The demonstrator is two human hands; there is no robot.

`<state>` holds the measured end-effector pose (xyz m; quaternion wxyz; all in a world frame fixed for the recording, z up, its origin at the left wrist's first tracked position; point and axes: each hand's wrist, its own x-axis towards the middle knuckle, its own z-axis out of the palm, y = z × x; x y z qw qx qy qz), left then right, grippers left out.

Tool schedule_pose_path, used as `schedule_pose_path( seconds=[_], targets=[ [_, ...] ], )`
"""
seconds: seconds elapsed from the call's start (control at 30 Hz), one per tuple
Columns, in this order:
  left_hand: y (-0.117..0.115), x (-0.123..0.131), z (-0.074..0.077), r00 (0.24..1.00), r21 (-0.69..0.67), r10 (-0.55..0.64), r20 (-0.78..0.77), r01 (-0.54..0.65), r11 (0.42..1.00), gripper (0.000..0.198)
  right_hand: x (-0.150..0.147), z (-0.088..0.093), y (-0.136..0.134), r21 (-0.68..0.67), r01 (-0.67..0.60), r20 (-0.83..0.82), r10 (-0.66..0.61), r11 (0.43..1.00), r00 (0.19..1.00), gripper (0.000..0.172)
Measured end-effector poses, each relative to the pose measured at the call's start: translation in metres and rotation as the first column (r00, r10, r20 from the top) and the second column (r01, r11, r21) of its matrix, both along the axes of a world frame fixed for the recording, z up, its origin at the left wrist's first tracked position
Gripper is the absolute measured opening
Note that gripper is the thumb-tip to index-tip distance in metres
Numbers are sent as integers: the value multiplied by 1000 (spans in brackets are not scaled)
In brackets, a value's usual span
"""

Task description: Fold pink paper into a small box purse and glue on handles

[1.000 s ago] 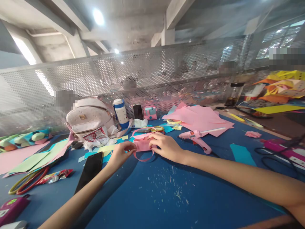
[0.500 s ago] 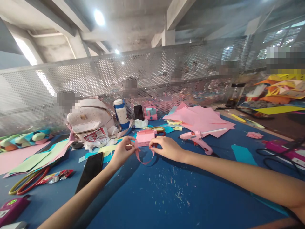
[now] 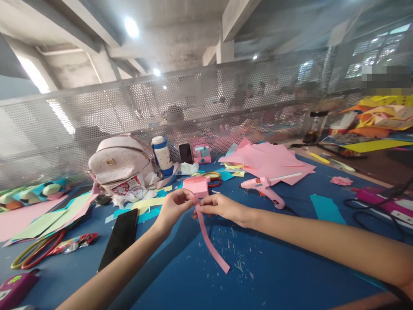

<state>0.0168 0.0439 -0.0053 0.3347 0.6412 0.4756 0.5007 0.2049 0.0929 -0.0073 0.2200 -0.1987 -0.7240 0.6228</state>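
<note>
A long pink paper strip [image 3: 209,242] hangs down from between my hands, its free end curving toward me over the table. My left hand [image 3: 177,206] pinches its upper end between thumb and fingers. Close beside it, my right hand [image 3: 222,209] has its fingers closed on the strip just below that point. Right behind my fingertips sits a small pink paper box [image 3: 197,186], partly covered by my left hand. To the right lies a pink glue gun [image 3: 263,188] on its side.
On the blue table [image 3: 180,275] lie paper scraps and a dark phone [image 3: 121,237] left of my hands. Pink sheets [image 3: 267,159] are piled behind the glue gun. A backpack [image 3: 121,161] and a bottle [image 3: 162,155] stand by the perforated metal screen [image 3: 206,103].
The strip was looped between both hands; now its right end is released and dangles toward me. My hands have come together, the right moving left to grip nearer the left.
</note>
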Motion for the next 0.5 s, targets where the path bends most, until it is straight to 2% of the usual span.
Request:
schedule_pose_path(
  seconds=[0.07, 0.13, 0.17, 0.23, 0.33, 0.5],
  targets=[
    [7, -2, 2, 995, 4, -60, -76, 61, 998, 25, 3, -2, -1, -138, 36, -17, -38, 990, 999, 35],
    [17, -11, 5, 978, 3, -111, -179, 114, 994, 24, 7, -4, 0, -200, 93, -19, -99, 975, 995, 35],
    [24, -17, 6, 966, 6, -114, -234, 119, 993, 21, 9, -4, 1, -211, 116, -14, -122, 971, 992, 35],
    [39, -31, 7, 943, 40, -44, -328, 61, 997, 15, 14, -4, 2, -225, 149, -8, -154, 963, 988, 33],
    [62, -48, 4, 901, 68, 47, -431, -20, 997, 16, 22, -2, 1, -246, 147, -16, -155, 958, 988, 32],
    [87, -58, -4, 860, 10, -3, -510, 9, 1000, 23, 34, 0, -4, -234, 80, -59, -96, 969, 994, 28]
  ],
)
